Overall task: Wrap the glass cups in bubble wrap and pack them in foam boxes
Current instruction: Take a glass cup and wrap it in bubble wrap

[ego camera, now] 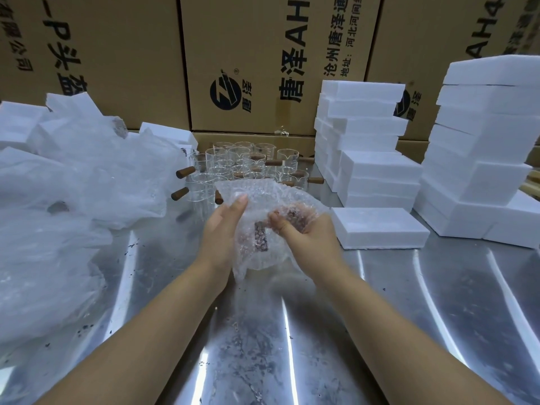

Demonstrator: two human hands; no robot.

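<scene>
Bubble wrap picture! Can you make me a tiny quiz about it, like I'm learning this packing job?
1. True or false: the left hand and the right hand both hold the bubble wrap above the metal table.
2. Where do the unwrapped glass cups stand? A: beyond the bubble wrap, at the back of the table. B: on the floor. C: in a drawer.
3. Fill the gap: the single foam box lying flat on the table is on the person's ____ side.
Key: 1 true; 2 A; 3 right.
</scene>
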